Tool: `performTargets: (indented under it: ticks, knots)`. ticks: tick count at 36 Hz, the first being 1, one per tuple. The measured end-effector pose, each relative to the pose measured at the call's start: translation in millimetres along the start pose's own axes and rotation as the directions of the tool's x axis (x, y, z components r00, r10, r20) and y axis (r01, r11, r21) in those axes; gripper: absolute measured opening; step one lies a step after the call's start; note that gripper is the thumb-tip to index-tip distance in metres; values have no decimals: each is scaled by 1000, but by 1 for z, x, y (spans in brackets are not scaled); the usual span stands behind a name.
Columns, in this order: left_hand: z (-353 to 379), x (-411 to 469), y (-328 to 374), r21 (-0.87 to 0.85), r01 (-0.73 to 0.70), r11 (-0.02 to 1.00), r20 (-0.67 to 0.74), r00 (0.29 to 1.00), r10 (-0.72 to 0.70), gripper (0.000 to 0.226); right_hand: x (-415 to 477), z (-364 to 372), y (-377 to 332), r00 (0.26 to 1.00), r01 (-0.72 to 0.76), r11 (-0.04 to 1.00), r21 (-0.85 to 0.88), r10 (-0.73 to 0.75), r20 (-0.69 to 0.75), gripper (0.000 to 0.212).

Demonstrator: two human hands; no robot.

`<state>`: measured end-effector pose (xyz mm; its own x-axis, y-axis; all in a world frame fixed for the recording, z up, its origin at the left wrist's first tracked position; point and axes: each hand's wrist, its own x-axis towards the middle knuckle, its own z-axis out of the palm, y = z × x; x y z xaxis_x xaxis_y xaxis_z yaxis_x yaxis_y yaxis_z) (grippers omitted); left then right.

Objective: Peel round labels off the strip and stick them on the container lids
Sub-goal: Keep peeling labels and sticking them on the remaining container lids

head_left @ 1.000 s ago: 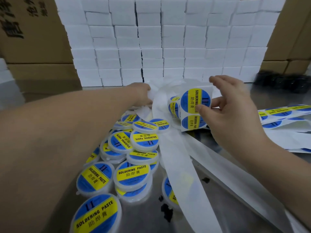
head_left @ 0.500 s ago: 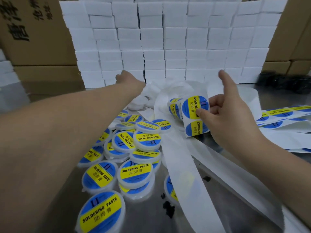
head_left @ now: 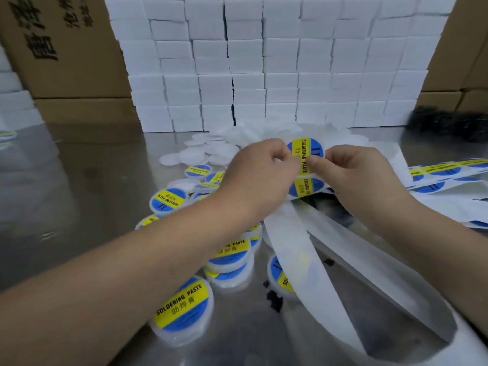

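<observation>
A: We are logging grips. The left hand [head_left: 260, 170] is curling in and pinching the near-side edge of the round label [head_left: 306, 151]. The right hand [head_left: 351, 173] is pinching the strip [head_left: 307, 186] at the label's opposite edge. The label is sitting raised between the two sets of fingertips.

B: Handling?

A: We are judging it thin, limp and tacky underneath, so we are favouring the rim only. Something white is showing inside the left fingers; we cannot tell whether it is a lid.

B: Surroundings?

A: The worktop [head_left: 79, 180] is reflecting like polished metal. Bare lids [head_left: 195, 155] are lying just beyond the left hand, labelled containers [head_left: 169, 202] under its forearm. White boxes [head_left: 264, 62] and cartons [head_left: 66, 48] are walling the far side.
</observation>
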<state>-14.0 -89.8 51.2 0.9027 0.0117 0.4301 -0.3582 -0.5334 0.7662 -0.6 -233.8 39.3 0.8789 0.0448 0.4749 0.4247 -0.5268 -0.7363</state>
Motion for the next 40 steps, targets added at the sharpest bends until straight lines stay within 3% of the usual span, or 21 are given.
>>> performTargets:
  ticks: [3,8,14,18,22,27,33,37,40]
  knots:
    - [-4,-6,1,216,-120,969,-25,991,128,6,-2,-1,-1,1000,15,1000,-7,-14,25,35]
    - [-5,-12,-4,431,-253,866,-8,959,284,21,-5,3,-2,989,109,993,40,-112,100,37]
    - [-9,-11,-7,473,-239,848,15,965,263,34,-13,3,-10,942,206,965,160,-240,233,16]
    - [-7,-13,-8,481,-237,844,29,967,254,28,-12,3,-8,928,273,955,116,-293,229,32]
    - [-8,-14,-9,445,-261,856,39,961,273,25,-11,2,-4,934,280,952,122,-299,195,26]
    - [-9,-15,-9,429,-272,862,36,958,284,26,-11,2,-5,933,273,950,149,-299,198,36]
    - [-7,-12,-15,469,-276,839,15,952,305,31,-10,2,-4,926,296,947,125,-316,206,27]
    - [-7,-10,-19,540,-292,789,70,950,304,31,-10,4,-2,913,322,943,83,-332,237,39]
    - [-11,-8,-19,524,-270,808,53,957,285,36,-8,5,0,939,282,958,56,-288,190,44]
